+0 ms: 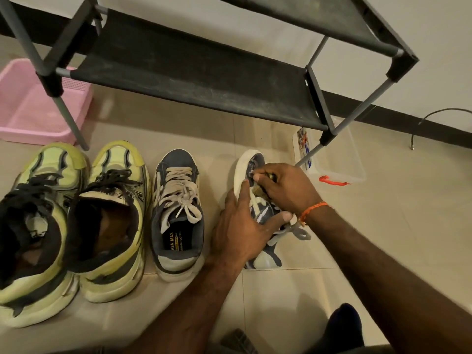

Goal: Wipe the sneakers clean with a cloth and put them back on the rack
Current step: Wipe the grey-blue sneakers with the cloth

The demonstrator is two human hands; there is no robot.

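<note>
A grey sneaker with a white sole (245,164) lies tilted on its side on the floor. My left hand (240,226) grips it around the middle, fingers wrapped over its upper. My right hand (283,185) holds a small yellowish cloth (260,191) bunched in its fingers and presses it on the shoe's lace area near the toe. Its matching grey sneaker (177,215) stands upright to the left. Two yellow-green sneakers (112,221) (35,233) stand further left. The black fabric shoe rack (194,70) rises just behind them, its lower shelf bare.
A pink plastic basin (28,111) sits behind the rack's left leg. A clear plastic container (339,159) with an orange clip stands at the rack's right leg. A cable (434,116) hangs by the wall at the right. My dark-socked foot (344,325) shows at the bottom.
</note>
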